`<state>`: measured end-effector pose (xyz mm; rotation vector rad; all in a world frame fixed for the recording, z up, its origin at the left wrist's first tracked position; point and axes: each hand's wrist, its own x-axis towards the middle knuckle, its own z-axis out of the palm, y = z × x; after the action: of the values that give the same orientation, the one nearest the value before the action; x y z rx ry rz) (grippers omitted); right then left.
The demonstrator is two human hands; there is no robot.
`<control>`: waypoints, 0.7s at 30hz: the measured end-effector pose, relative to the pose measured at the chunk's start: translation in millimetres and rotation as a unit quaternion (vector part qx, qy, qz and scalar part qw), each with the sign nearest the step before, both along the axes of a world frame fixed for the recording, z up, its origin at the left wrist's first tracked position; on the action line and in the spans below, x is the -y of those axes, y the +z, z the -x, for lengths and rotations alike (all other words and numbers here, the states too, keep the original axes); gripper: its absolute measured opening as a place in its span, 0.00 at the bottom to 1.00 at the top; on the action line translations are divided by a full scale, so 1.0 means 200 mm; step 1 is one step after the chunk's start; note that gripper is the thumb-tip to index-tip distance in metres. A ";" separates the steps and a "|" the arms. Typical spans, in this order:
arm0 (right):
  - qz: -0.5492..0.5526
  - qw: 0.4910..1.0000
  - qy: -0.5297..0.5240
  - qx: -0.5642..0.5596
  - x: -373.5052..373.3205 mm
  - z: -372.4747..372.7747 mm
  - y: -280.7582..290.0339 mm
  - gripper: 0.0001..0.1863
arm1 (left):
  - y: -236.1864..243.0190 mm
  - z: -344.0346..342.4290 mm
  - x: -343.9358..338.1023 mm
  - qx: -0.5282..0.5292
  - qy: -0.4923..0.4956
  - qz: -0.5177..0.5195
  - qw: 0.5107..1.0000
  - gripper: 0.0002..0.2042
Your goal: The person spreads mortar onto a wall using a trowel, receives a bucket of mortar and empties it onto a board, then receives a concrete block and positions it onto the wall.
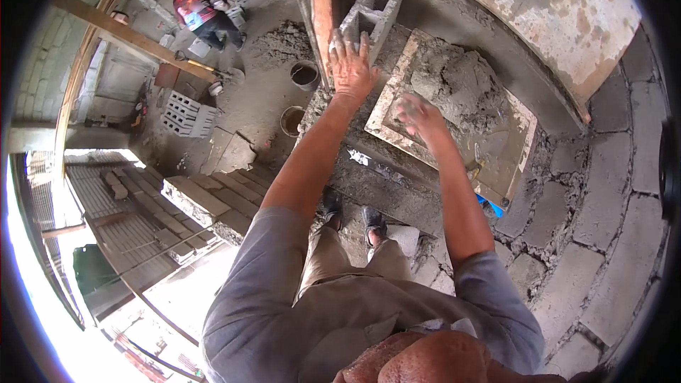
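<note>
My left hand [350, 69] is stretched forward with its fingers spread, over the near end of a grey hollow concrete block [389, 15] and close to an upright wooden post [320, 7]. Whether the palm touches either one is hidden. Above the left edge of a mortar board [394, 92] hovers my right hand [421, 115], slightly blurred, its fingers half curled and smeared grey. Nothing shows in its grasp. A heap of wet grey mortar [454, 81] fills much of the board. A small tool with a yellowish handle [474, 169] lies at the board's near side.
Two buckets [305, 75] stand on the lower ground beyond my left arm, near a sand pile [284, 44]. Another person [202, 7] bends at the far left. Stacked hollow blocks [188, 115] lie there. A block wall [596, 170] curves along my right.
</note>
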<state>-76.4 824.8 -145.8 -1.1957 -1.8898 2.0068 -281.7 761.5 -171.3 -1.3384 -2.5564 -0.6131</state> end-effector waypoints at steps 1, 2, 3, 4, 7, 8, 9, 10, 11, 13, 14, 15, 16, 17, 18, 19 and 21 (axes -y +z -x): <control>-0.002 1.000 -0.011 0.005 -0.03 0.06 -0.03 0.35 | -0.01 0.00 -0.01 0.020 -0.003 -0.013 1.000 0.47; -0.077 0.996 0.005 0.037 -0.06 0.11 -0.07 0.33 | 0.00 -0.03 -0.02 0.029 0.006 -0.064 0.998 0.47; -0.151 0.986 0.020 0.072 -0.09 0.11 -0.11 0.31 | 0.02 -0.05 -0.04 0.038 0.014 -0.066 0.997 0.48; -0.145 0.986 0.015 0.076 -0.07 0.11 -0.11 0.31 | 0.04 -0.04 -0.02 0.046 0.032 -0.062 0.997 0.50; -0.141 0.988 -0.054 0.034 -0.09 0.03 -0.15 0.29 | 0.06 0.00 -0.05 0.099 0.114 -0.058 0.987 0.57; -0.138 0.988 -0.061 0.037 -0.12 -0.04 -0.19 0.29 | 0.08 0.00 -0.06 0.142 0.127 -0.074 0.979 0.58; -0.132 0.983 -0.115 0.056 -0.16 -0.12 -0.21 0.26 | 0.06 0.00 -0.07 0.143 0.121 -0.070 0.980 0.58; -0.126 0.975 -0.166 0.070 -0.20 -0.18 -0.23 0.23 | 0.05 0.01 -0.07 0.138 0.123 -0.050 0.981 0.57; -0.126 0.975 -0.170 0.070 -0.28 -0.27 -0.27 0.23 | 0.04 0.02 -0.09 0.134 0.125 -0.031 0.983 0.57; -0.140 0.965 -0.206 0.079 -0.39 -0.40 -0.30 0.21 | 0.03 0.04 -0.13 0.149 0.127 -0.033 0.980 0.56; -0.137 0.965 -0.207 0.079 -0.40 -0.41 -0.29 0.21 | 0.03 0.05 -0.14 0.162 0.135 -0.036 0.977 0.56; -0.121 0.968 -0.216 0.040 -0.40 -0.43 -0.28 0.21 | 0.03 0.08 -0.15 0.152 0.139 -0.009 0.979 0.55; -0.105 0.968 -0.227 0.005 -0.36 -0.44 -0.24 0.22 | 0.04 0.08 -0.14 0.154 0.137 -0.004 0.978 0.55; -0.102 0.968 -0.227 0.005 -0.33 -0.42 -0.22 0.22 | 0.05 0.10 -0.14 0.159 0.139 -0.014 0.977 0.54; -0.078 0.975 -0.207 0.014 -0.29 -0.39 -0.22 0.21 | 0.06 0.11 -0.14 0.162 0.142 -0.024 0.976 0.54; -0.053 0.981 -0.184 0.021 -0.25 -0.34 -0.21 0.21 | 0.05 0.11 -0.13 0.141 0.144 -0.030 0.979 0.52; -0.014 0.994 -0.077 0.077 -0.28 -0.21 -0.28 0.28 | 0.02 0.05 -0.16 0.124 0.146 -0.033 0.981 0.52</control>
<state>-33.7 881.3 -201.5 -1.4777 -1.8209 1.8526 -291.8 793.8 -167.3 -0.8878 -2.8246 -0.8418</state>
